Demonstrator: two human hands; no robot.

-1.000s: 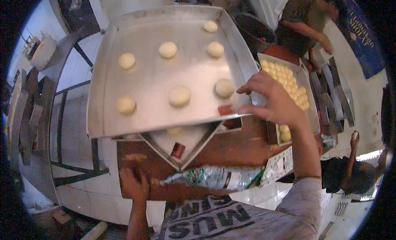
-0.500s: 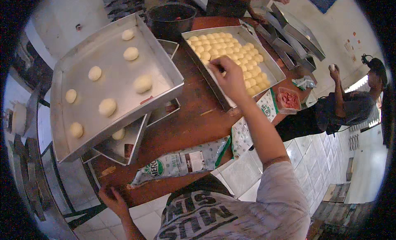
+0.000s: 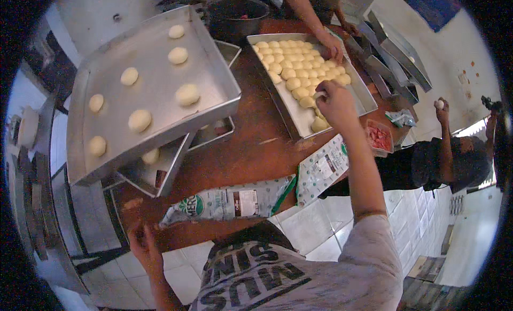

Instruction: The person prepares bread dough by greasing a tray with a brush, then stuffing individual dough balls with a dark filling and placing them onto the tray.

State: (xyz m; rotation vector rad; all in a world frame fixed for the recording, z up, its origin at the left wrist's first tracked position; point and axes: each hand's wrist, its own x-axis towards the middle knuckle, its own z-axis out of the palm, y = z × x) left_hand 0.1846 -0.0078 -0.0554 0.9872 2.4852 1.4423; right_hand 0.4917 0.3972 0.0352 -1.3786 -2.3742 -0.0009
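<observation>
My right hand [image 3: 336, 105] pinches a pale dough ball [image 3: 320, 95] over the near side of a metal tray [image 3: 304, 118]. That tray is packed with rows of yellowish dough balls [image 3: 291, 59], and a few at the near side look out of line. My left hand [image 3: 145, 248] hangs at the near left table edge, fingers loosely curled and apart, with nothing seen in it. On the left, a large tray [image 3: 155, 86] holds several spaced-out dough balls [image 3: 139, 120]. It rests tilted on other metal trays [image 3: 165, 172].
Two piping bags [image 3: 235, 201] [image 3: 323, 169] lie along the near table edge. A plastic tub of red pieces [image 3: 378, 137] sits at the right. A black tub [image 3: 238, 17] stands behind. A co-worker's hand [image 3: 331, 46] reaches into the far side; another person [image 3: 443, 161] stands right.
My right hand has moved from the packed tray's left edge rightward over its near side, and a dough ball now shows in its fingers. A co-worker's hand has reached into the tray.
</observation>
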